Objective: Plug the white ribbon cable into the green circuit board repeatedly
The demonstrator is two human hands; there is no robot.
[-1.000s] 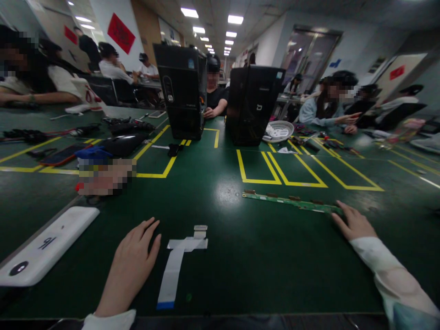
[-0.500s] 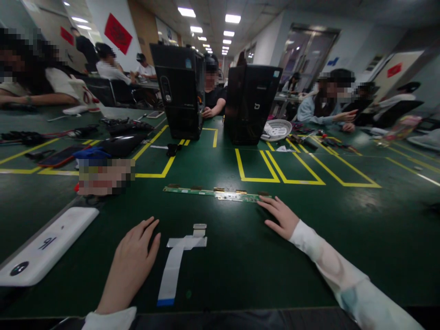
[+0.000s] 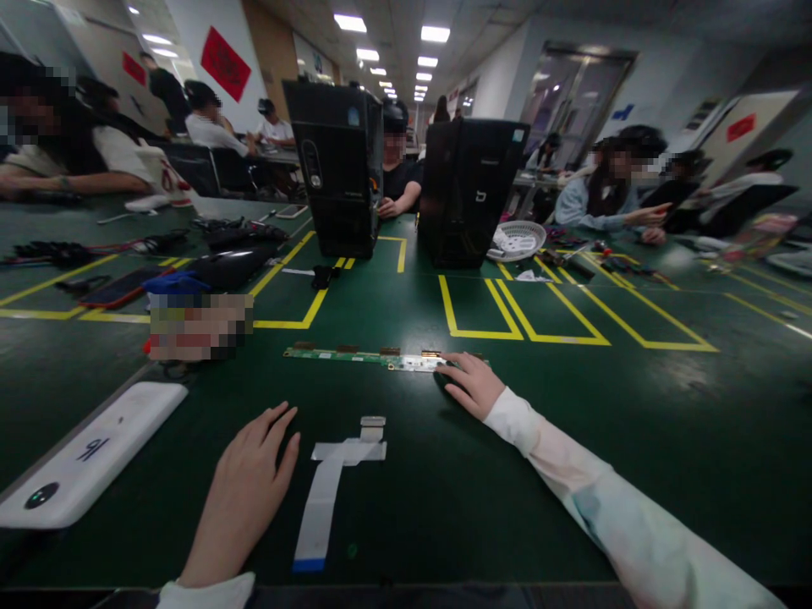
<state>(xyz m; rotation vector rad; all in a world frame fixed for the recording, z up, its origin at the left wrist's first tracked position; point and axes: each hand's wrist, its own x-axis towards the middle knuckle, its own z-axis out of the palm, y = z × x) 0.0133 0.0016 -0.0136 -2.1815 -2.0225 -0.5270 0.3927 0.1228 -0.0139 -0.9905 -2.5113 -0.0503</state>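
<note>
A long, narrow green circuit board (image 3: 355, 356) lies flat across the green table, with a shiny metallic part toward its right. My right hand (image 3: 470, 382) reaches over the board's right portion, fingers stretched out and fingertips on or just above it; contact is hard to make out. Part of the board's right end is hidden behind that hand. My left hand (image 3: 250, 478) rests on the table with its fingers extended, holding nothing. Beside it lies a white flat ribbon cable (image 3: 321, 507) with a blue end, a crosswise strip and a connector at the top.
A white device (image 3: 95, 457) lies at the left. Two black computer towers (image 3: 339, 169) stand at the back, a co-worker (image 3: 399, 182) behind them. A white basket (image 3: 517, 242), yellow tape rectangles (image 3: 482, 337) and bundled dark cables (image 3: 47, 254) are farther off.
My right hand has moved left along the circuit board, and the board has shifted slightly left. My left hand and the ribbon cable stay put; the view has turned slightly.
</note>
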